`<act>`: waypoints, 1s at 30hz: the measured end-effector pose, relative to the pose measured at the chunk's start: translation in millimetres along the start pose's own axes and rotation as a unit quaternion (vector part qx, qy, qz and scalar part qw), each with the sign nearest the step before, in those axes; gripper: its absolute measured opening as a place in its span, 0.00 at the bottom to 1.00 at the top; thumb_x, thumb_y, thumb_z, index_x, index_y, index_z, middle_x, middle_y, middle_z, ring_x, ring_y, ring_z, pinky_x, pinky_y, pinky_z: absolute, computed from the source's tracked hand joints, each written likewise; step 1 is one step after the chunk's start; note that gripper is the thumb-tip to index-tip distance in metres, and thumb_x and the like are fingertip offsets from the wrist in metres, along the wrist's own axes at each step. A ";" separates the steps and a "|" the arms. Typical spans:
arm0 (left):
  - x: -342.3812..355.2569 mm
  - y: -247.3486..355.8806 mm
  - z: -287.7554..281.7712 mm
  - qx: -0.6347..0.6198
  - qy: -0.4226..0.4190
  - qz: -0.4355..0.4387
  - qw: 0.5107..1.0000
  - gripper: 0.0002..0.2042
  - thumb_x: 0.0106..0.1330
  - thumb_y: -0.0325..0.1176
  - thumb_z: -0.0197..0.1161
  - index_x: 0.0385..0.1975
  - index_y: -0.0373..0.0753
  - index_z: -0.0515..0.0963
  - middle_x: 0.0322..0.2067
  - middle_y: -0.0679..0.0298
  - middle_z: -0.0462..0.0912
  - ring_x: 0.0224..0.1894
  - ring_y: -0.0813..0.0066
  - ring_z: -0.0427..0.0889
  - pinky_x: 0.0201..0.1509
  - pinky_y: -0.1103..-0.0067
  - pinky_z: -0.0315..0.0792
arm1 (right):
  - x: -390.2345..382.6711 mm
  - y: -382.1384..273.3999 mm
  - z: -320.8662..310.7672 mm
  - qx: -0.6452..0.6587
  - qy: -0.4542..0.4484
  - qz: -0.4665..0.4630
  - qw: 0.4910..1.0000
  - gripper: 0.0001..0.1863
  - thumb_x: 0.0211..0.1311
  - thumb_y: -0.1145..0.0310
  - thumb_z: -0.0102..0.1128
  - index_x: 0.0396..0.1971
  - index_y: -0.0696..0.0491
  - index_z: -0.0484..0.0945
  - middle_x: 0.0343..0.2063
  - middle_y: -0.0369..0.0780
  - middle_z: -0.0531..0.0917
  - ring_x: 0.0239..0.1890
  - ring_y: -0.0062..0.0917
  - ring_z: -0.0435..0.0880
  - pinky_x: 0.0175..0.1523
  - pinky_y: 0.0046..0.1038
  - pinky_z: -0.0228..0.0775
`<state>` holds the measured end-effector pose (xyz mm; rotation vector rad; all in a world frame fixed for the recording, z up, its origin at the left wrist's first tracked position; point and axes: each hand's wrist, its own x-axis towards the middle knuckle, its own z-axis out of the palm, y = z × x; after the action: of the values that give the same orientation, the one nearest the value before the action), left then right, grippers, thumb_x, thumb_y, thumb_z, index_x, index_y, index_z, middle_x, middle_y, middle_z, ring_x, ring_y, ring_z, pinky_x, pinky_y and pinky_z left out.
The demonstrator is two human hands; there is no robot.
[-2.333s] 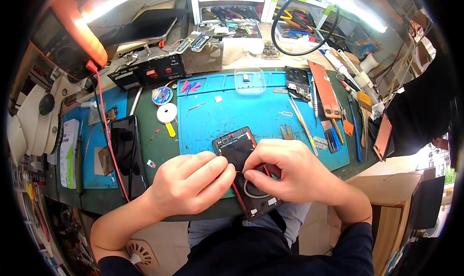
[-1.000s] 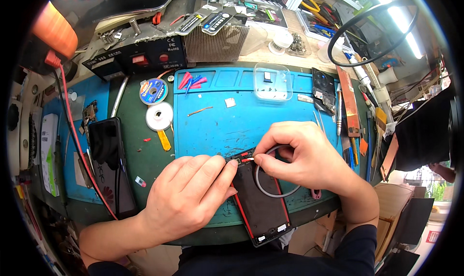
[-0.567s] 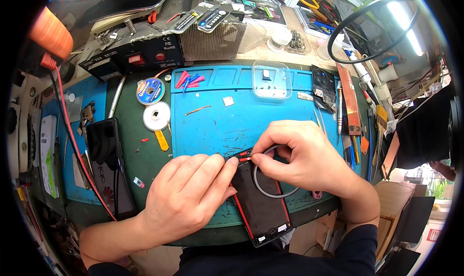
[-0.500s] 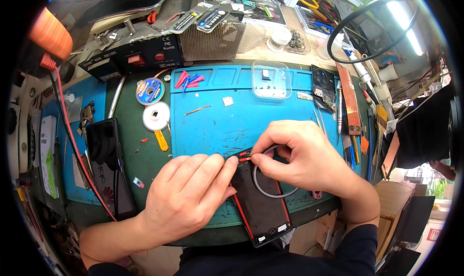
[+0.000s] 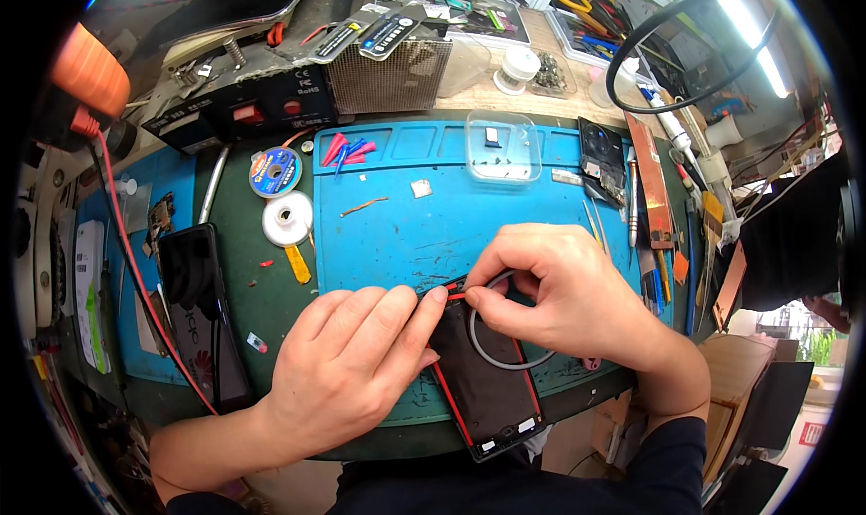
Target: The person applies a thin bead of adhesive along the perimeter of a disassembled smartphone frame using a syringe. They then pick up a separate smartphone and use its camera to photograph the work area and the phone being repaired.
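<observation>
A black phone frame (image 5: 492, 380) lies aslant over the near edge of the blue mat, its lower end jutting toward me. Red strips of tape (image 5: 453, 407) line its long sides, and a short red piece (image 5: 455, 297) crosses the far end. My left hand (image 5: 347, 357) is closed on the frame's far left corner, fingertips pressed by the short red piece. A thin grey ring, apparently a narrow tape roll (image 5: 516, 367), hangs over the frame from my right hand (image 5: 546, 289), whose thumb and forefinger pinch at the red piece's right end. The exact pinch point is partly hidden.
A dark phone (image 5: 203, 317) lies at the left beside a red cable (image 5: 126, 244). Solder spools (image 5: 275, 172) stand behind my left hand. A clear plastic box (image 5: 502, 168) sits at the back. Tweezers, a screwdriver (image 5: 633, 195) and other tools line the right side.
The bench appears shifted very slightly left in the picture. Both hands keep almost the same place and grip on the frame and the tape.
</observation>
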<state>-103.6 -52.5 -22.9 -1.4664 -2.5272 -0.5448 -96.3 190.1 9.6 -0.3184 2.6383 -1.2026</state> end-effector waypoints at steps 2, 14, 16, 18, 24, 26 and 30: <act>0.3 0.4 -0.4 0.002 -0.003 0.000 1.000 0.27 0.54 0.35 0.72 0.56 0.37 0.80 0.46 0.60 0.74 0.45 0.63 0.78 0.47 0.67 0.73 | 0.1 -0.5 -0.1 0.002 -0.001 0.003 1.000 0.07 0.58 0.69 0.67 0.28 0.58 0.83 0.26 0.43 0.84 0.30 0.33 0.87 0.35 0.31 0.78; 1.7 0.4 -1.5 0.051 -0.016 0.025 0.998 0.23 0.62 0.39 0.65 0.55 0.35 0.81 0.47 0.60 0.76 0.46 0.67 0.78 0.48 0.73 0.73 | -1.7 10.4 7.1 0.011 0.034 -0.037 0.999 0.03 0.56 0.74 0.70 0.29 0.56 0.85 0.23 0.36 0.81 0.23 0.18 0.77 0.26 0.22 0.65; 1.9 0.7 -1.8 0.057 -0.021 0.025 0.998 0.23 0.62 0.40 0.65 0.55 0.34 0.81 0.47 0.60 0.76 0.46 0.67 0.78 0.48 0.73 0.73 | -1.9 8.2 5.5 0.006 0.027 -0.026 0.999 0.04 0.57 0.72 0.68 0.29 0.57 0.84 0.24 0.38 0.82 0.25 0.23 0.81 0.29 0.25 0.69; 1.6 1.6 -2.4 0.063 -0.026 0.024 0.997 0.23 0.62 0.40 0.65 0.55 0.34 0.81 0.48 0.60 0.76 0.46 0.67 0.78 0.48 0.73 0.73 | -1.8 1.9 1.5 -0.002 0.010 -0.007 1.000 0.07 0.58 0.69 0.66 0.29 0.58 0.82 0.26 0.44 0.85 0.30 0.34 0.88 0.35 0.33 0.78; 1.5 4.3 -1.5 0.043 -0.031 0.012 0.999 0.26 0.55 0.37 0.71 0.57 0.37 0.80 0.48 0.60 0.73 0.47 0.62 0.77 0.50 0.67 0.73 | -2.7 -0.1 -1.5 0.011 0.000 0.007 1.000 0.07 0.60 0.70 0.66 0.32 0.57 0.81 0.27 0.44 0.85 0.32 0.35 0.88 0.36 0.33 0.78; 1.0 4.3 -1.3 0.039 -0.027 0.011 0.999 0.26 0.55 0.37 0.71 0.56 0.37 0.80 0.48 0.60 0.73 0.47 0.62 0.77 0.50 0.67 0.73 | -2.8 0.3 -2.1 -0.008 0.005 -0.006 1.000 0.06 0.60 0.70 0.66 0.32 0.56 0.80 0.28 0.44 0.85 0.33 0.35 0.88 0.37 0.34 0.78; 2.0 2.2 -0.1 0.053 -0.007 0.020 0.998 0.22 0.63 0.40 0.65 0.54 0.36 0.82 0.46 0.60 0.76 0.45 0.67 0.78 0.47 0.73 0.74 | -3.5 1.9 -2.5 -0.016 0.008 -0.021 1.000 0.06 0.61 0.69 0.67 0.31 0.56 0.80 0.29 0.43 0.85 0.35 0.36 0.88 0.38 0.34 0.78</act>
<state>-102.8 -49.9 -21.6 -1.4838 -2.4904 -0.3885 -93.9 194.1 10.1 -0.3717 2.6801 -1.1822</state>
